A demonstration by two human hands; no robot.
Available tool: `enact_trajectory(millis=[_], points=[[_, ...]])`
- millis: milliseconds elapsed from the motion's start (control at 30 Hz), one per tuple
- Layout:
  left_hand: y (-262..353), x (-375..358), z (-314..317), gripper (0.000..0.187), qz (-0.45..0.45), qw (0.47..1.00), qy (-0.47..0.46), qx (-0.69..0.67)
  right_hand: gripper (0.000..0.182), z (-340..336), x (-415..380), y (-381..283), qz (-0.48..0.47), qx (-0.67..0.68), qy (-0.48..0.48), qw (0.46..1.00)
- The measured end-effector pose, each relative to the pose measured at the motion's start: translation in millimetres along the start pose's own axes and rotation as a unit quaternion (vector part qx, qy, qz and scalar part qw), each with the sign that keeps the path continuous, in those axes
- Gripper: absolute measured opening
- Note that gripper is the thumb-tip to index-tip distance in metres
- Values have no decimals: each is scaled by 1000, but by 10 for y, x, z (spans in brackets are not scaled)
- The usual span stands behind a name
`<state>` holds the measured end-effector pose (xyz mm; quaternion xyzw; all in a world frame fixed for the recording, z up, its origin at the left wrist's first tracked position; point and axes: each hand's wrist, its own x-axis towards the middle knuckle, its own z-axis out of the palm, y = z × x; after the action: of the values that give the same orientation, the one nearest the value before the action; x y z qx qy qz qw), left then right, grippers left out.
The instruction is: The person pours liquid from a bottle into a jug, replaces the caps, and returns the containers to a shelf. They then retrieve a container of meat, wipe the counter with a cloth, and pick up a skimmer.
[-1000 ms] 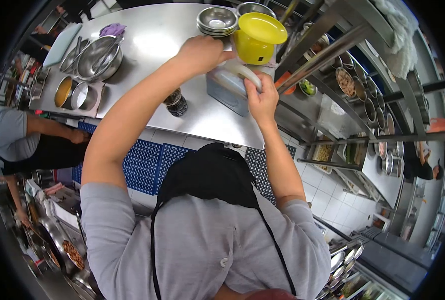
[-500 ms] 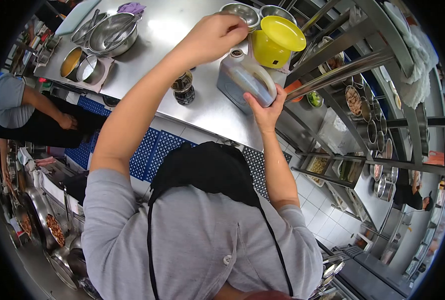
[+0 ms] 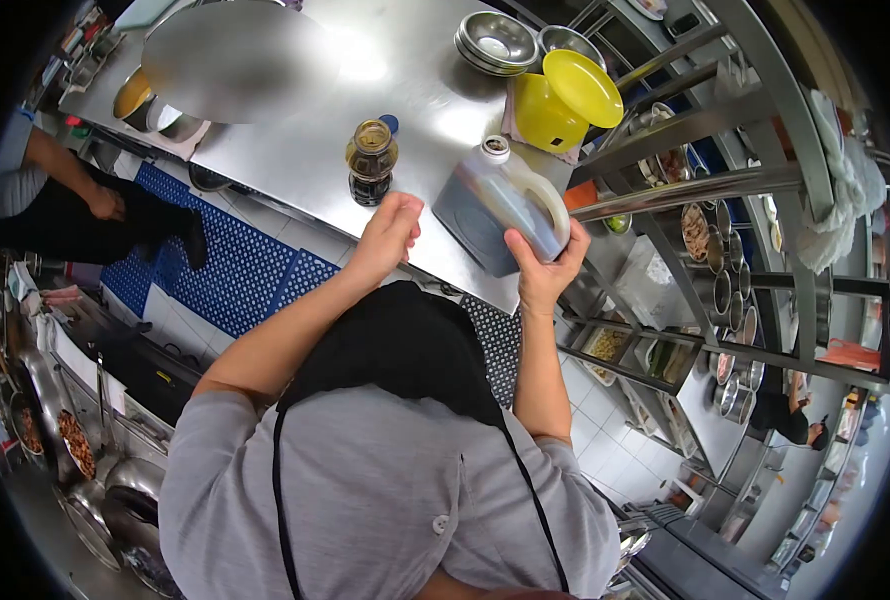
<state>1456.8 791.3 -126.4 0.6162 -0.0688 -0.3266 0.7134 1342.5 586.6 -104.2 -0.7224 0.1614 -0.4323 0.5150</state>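
Note:
My right hand [image 3: 549, 268] grips the lower side of a translucent plastic jug [image 3: 480, 205], by the base of its handle. The jug holds dark liquid, stands tilted at the table's edge, and its mouth is uncapped. My left hand [image 3: 390, 238] is in front of the table edge with its fingers curled together. Whether something small is inside them is hidden. Just beyond it on the table stands a clear glass bottle [image 3: 372, 155] with dark liquid low in it. A small blue cap [image 3: 389, 123] lies beside the bottle.
Stacked steel bowls [image 3: 495, 45] and a yellow container with its lid [image 3: 550, 112] are at the back of the steel table [image 3: 305, 165]. A metal shelf frame [image 3: 685, 195] rises on the right. Another person [image 3: 65, 200] is at the left.
My left hand has come back from near the steel bowls toward my body, beside the bottle. My right hand still holds the jug. The view has shifted slightly.

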Motion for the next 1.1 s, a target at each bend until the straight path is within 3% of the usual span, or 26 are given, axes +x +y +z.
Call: enact_trajectory(millis=[33,133,167,300,400,500,700,867,1100], points=[[-37,40,-12,38,50,997,-9,51,68,-27,-9,-35,11,13,-4,1000],[-51,70,-6,48,208,955,-8,211,68,-103,-15,-141,21,12,-29,999],[-74,104,-19,71,151,971,-32,184,68,-128,-1,-195,15,3,-41,999],[90,74,-7,104,176,940,-36,291,70,-180,75,-359,2,14,-83,996],[119,53,-37,100,195,934,-54,296,71,-167,158,-467,-8,27,-107,994],[131,24,2,96,201,960,-41,191,71,-80,256,-611,-9,33,-128,991],[287,63,-140,79,241,940,-54,234,69,107,528,-780,-12,12,-192,981],[325,52,-138,73,243,958,-71,138,76,192,663,-886,11,-7,-235,972],[137,203,-125,65,197,972,-119,46,65,361,792,-1152,32,-26,-275,961]])
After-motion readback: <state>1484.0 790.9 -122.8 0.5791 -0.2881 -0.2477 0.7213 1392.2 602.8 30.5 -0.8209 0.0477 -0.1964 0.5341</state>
